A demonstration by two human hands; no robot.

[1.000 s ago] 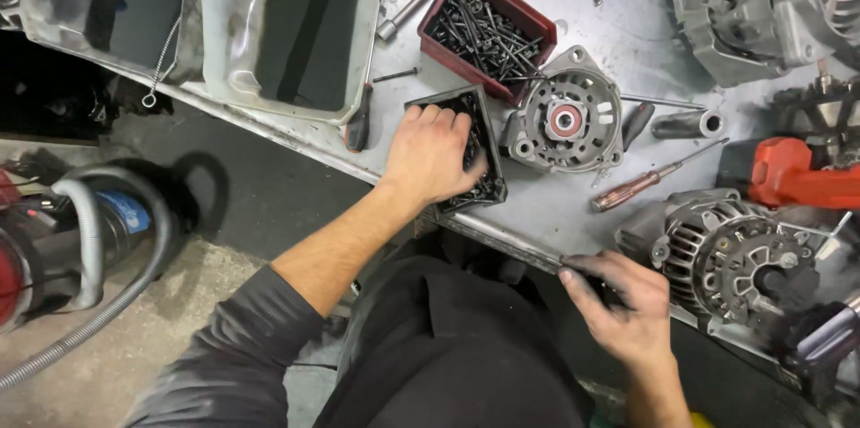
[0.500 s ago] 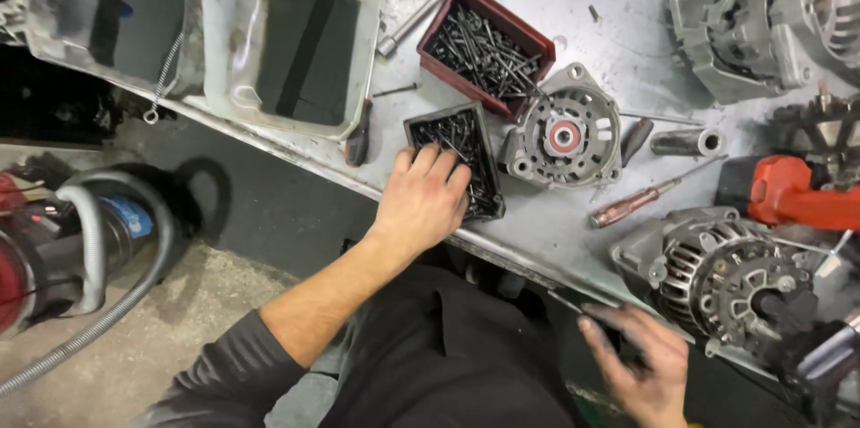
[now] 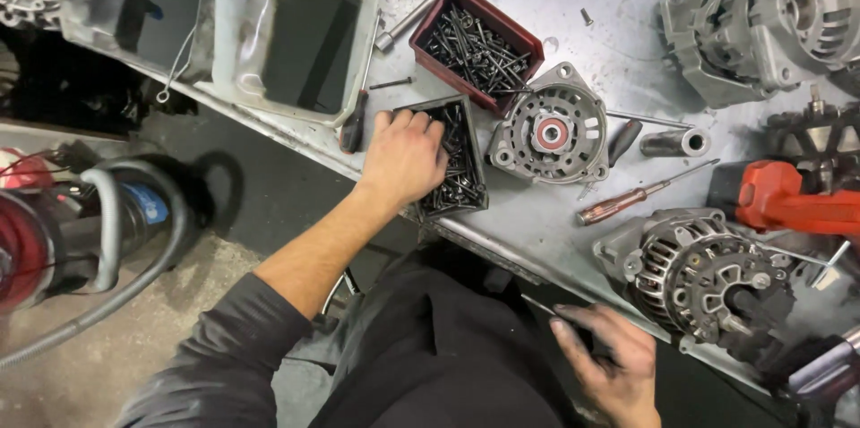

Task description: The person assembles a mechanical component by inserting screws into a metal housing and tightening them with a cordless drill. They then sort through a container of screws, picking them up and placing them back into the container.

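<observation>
Left hand: left hand, middle of the frame, palm down, fingers curled into the black tray and pressed among the screws; whether it pinches a screw cannot be told.
Black tray: small black tray of dark screws, centre of the frame, near the bench's front edge, partly covered by that hand.
Right hand: right hand, lower right, below the bench edge, grimy, fingers loosely closed around a thin dark tool; the tool's tip points up-left, its kind not clear.
Red box: dark red box full of long black screws, just above and right of the black tray, upper centre.
End housing: round grey alternator end housing with a red centre, just right of the black tray.
Screwdriver: screwdriver with a reddish-brown handle, lying flat right of centre.
Alternator: alternator with vented casing, lower right, near the right hand.
Second alternator: larger alternator body, upper right corner.
Sleeve: short metal sleeve beside the housing.
Bin: pale plastic bin, upper left, dark inside.
Bench: grey metal bench, scuffed, running diagonally.
</observation>
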